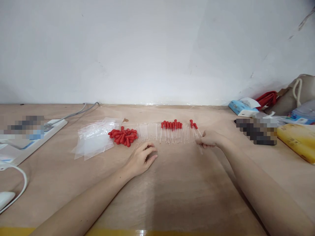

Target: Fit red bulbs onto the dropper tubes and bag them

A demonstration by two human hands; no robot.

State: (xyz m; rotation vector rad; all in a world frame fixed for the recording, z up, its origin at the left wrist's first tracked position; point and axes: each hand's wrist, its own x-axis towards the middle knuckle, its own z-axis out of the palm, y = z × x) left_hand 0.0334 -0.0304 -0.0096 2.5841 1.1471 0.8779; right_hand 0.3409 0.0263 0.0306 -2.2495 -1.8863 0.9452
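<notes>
My right hand (208, 139) pinches a dropper (196, 126) with a red rubber bulb and a clear tube. Beside it lies another red-bulbed dropper (192, 124). My left hand (142, 158) rests on the table, fingers apart and loosely bent, with nothing in it. Just beyond that hand is a pile of loose red rubber bulbs (123, 136). To the pile's right, several clear thin tubes (149, 131) lie side by side. Between them and my right hand is a row of droppers (171, 126) with red bulbs on the far ends.
Clear zip bags (94, 141) lie left of the bulbs. A white power strip (57, 125) with cables is at far left. On the right are a blue tissue pack (242, 108), a dark blurred object (256, 131), a yellow package (296, 141) and a beige bag (286, 98).
</notes>
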